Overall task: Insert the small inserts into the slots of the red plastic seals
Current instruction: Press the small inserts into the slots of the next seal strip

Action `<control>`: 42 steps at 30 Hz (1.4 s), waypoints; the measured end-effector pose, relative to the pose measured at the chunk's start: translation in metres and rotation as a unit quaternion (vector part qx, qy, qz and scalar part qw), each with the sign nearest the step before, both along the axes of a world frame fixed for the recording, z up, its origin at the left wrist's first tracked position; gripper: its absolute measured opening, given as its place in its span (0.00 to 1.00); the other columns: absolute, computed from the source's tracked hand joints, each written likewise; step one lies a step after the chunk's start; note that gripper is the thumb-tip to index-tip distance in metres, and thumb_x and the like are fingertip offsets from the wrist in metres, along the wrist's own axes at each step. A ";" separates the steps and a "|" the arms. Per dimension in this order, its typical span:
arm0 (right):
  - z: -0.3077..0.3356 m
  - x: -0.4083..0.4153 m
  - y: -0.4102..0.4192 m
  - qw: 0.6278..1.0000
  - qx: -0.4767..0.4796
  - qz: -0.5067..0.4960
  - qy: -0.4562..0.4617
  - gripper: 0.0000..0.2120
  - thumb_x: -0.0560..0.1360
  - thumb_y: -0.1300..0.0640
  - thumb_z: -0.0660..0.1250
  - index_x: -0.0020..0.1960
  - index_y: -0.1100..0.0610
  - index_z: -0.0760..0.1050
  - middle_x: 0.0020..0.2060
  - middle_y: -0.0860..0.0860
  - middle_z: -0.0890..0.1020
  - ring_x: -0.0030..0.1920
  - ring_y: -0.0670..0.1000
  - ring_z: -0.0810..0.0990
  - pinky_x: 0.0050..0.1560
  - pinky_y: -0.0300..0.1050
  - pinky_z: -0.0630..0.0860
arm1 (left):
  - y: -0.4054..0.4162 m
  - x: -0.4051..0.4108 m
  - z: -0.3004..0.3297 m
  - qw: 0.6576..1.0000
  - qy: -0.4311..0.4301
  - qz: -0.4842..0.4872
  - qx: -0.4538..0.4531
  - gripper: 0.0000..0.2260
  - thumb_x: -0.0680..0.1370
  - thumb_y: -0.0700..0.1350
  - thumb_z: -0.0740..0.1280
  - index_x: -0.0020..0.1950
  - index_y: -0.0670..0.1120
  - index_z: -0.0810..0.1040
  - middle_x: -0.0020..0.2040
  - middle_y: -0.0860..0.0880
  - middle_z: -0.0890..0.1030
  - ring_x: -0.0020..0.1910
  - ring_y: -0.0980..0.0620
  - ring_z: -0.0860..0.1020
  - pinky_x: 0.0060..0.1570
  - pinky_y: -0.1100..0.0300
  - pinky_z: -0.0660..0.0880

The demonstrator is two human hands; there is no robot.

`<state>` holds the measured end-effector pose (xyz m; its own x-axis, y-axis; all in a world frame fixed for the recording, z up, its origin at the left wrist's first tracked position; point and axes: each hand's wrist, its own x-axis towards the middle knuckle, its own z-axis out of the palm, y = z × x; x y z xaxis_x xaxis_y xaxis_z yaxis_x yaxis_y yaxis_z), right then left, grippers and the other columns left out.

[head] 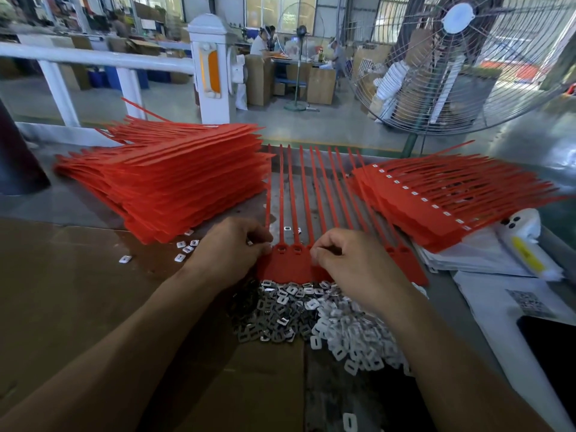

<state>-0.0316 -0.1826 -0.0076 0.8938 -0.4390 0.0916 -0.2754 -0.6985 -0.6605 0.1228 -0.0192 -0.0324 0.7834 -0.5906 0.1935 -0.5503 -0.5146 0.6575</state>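
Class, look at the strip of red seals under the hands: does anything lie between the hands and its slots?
Nothing visible does. Both the left hand and the right hand already rest on the strip, fingers at its slots. The insert pile lies nearer the person, off the slots.

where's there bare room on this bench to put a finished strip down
Bare cardboard lies left of the left hand, below the big red stack. Crowded: the insert pile near the wrists, the strip being worked, and the right stack over papers.
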 end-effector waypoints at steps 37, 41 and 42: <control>-0.004 0.011 0.013 0.986 -0.163 -0.032 -0.024 0.06 0.82 0.49 0.67 0.54 0.47 0.82 0.46 0.41 0.85 0.43 0.42 0.80 0.43 0.41 0.73 | 0.002 0.000 0.005 1.000 0.026 -0.014 0.004 0.06 0.77 0.48 0.74 0.52 0.57 0.85 0.47 0.62 0.82 0.45 0.66 0.79 0.44 0.67 0.73; -0.008 0.010 0.012 0.986 -0.158 -0.034 -0.031 0.06 0.82 0.49 0.67 0.55 0.46 0.82 0.46 0.41 0.85 0.40 0.40 0.77 0.39 0.35 0.69 | 0.003 0.001 0.006 1.000 0.025 -0.019 0.001 0.06 0.76 0.47 0.75 0.52 0.56 0.85 0.47 0.61 0.82 0.46 0.66 0.78 0.44 0.70 0.71; -0.008 0.010 0.012 0.987 -0.156 -0.034 -0.034 0.06 0.82 0.49 0.67 0.55 0.46 0.82 0.45 0.41 0.85 0.39 0.38 0.75 0.38 0.32 0.68 | 0.003 0.001 0.006 1.000 0.023 -0.018 0.001 0.06 0.76 0.47 0.75 0.51 0.56 0.85 0.47 0.62 0.82 0.46 0.66 0.78 0.43 0.71 0.71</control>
<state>-0.0211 -0.1702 -0.0159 0.8504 -0.4390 0.2900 -0.2912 -0.8518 -0.4356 0.1234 -0.0162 -0.0262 0.7700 -0.6186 0.1563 -0.5373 -0.4966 0.6817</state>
